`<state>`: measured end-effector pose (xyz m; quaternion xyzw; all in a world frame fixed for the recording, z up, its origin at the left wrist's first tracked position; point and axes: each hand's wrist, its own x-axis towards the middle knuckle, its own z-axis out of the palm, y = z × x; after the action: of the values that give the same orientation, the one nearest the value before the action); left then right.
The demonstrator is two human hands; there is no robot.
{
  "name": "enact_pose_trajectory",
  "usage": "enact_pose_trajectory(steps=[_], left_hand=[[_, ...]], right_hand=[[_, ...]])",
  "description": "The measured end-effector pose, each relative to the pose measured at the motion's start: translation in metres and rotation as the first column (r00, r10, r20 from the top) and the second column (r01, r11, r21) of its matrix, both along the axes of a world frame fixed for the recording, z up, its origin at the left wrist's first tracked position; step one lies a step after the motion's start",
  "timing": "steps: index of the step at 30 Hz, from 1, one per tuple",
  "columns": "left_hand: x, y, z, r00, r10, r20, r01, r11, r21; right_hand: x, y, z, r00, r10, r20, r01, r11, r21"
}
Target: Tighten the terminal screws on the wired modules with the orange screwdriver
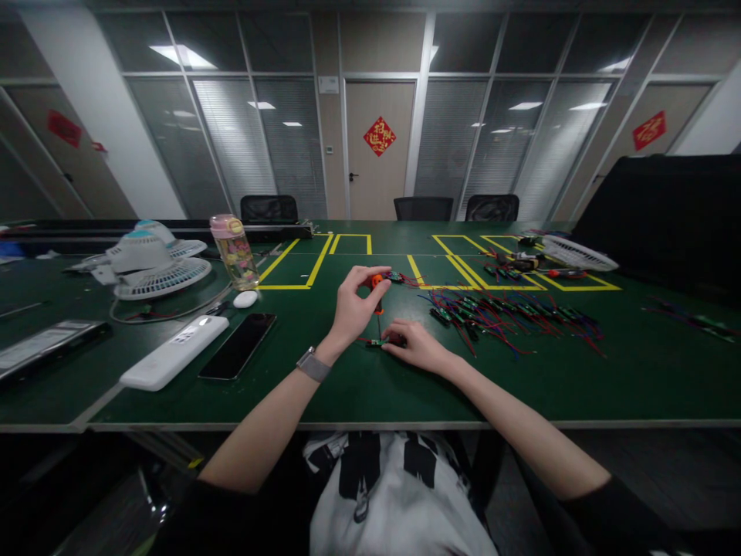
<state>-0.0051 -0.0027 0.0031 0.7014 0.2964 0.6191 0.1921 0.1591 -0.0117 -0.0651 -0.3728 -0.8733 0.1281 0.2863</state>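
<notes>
Small board (376,342) half-hidden under right hand (415,345)

A big green worktop (637,371) with yellow lines (317,262) fills the middle. Behind it stand three black chairs (423,208). At the top middle, a brown door (379,170) sits between glass walls (278,139).

Two hands (354,305), three chairs (423,208), one bottle (235,251), one phone (238,345), seemingly three fans (162,278).

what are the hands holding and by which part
The left hand pinches a screwdriver by its orange handle, tip down. The right hand holds a board on the table by its right end.
</notes>
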Motion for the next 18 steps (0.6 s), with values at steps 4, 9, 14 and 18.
enact_pose_trajectory(steps=[4, 9, 14, 18], left_hand=[[-0.0017, 0.0012, -0.0003, 0.998, 0.054, 0.011, -0.054, 0.998, 0.026], [0.0000, 0.0014, -0.0015, 0.984, -0.147, 0.095, 0.159, 0.979, -0.129], [0.0000, -0.0007, -0.0008, 0.999, 0.045, -0.007, -0.045, 0.999, 0.001], [-0.0021, 0.0008, -0.0014, 1.000, 0.019, -0.003, -0.019, 1.000, 0.017]], right_hand=[[-0.0004, 0.0001, -0.0004, 1.000, 0.001, -0.004, -0.001, 1.000, -0.002], [0.0001, -0.0005, -0.0004, 1.000, -0.003, -0.009, 0.003, 1.000, -0.006], [0.0006, -0.0002, -0.0009, 1.000, -0.002, -0.007, 0.002, 1.000, -0.008], [0.0003, 0.0007, -0.0019, 1.000, -0.001, -0.002, 0.001, 1.000, -0.001]])
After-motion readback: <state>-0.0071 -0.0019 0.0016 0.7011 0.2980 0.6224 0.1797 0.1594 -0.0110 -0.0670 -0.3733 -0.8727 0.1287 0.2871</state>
